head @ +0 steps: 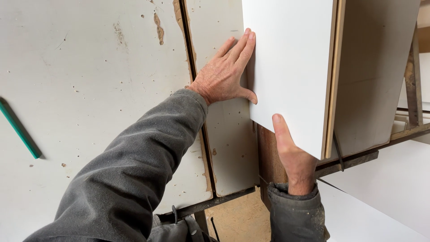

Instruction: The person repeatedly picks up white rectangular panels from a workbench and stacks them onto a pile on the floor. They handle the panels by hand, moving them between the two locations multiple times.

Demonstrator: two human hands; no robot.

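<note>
Filling most of the left and centre of the frame, the worn white bench (pixel 89 89) is chipped and speckled, split by a dark slot (pixel 197 103) that runs from the top centre down toward the lower middle. At the upper right stands the white panel (pixel 291 67), a clean laminated board with its brown raw edge (pixel 333 76) facing right, and a duller board (pixel 376 76) behind it. Pale sheets (pixel 385 197) lie in the lower right (their extent is cut off by the frame), with a rusty metal frame (pixel 414 80) at the far right. A green pencil (pixel 20 130) lies at the left edge, well apart from the work.

The left hand (pixel 226 74), grey sleeve (pixel 134 170) trailing to the lower left, lies open and flat on the bench, fingers together and pressed against the panel's left edge, thumb tucked at its lower corner; it grasps nothing. The right hand (pixel 293 157) comes up from the bottom centre and grips the panel's lower edge, thumb on the white face, fingers hidden behind.

The risks, as I judge them: the panel seems held only at its bottom edge and steadied from one side, so it could tip or slide off line if the grip slackens, and its corner could chip against the bench. Fingers beside the slot could be pinched.
</note>
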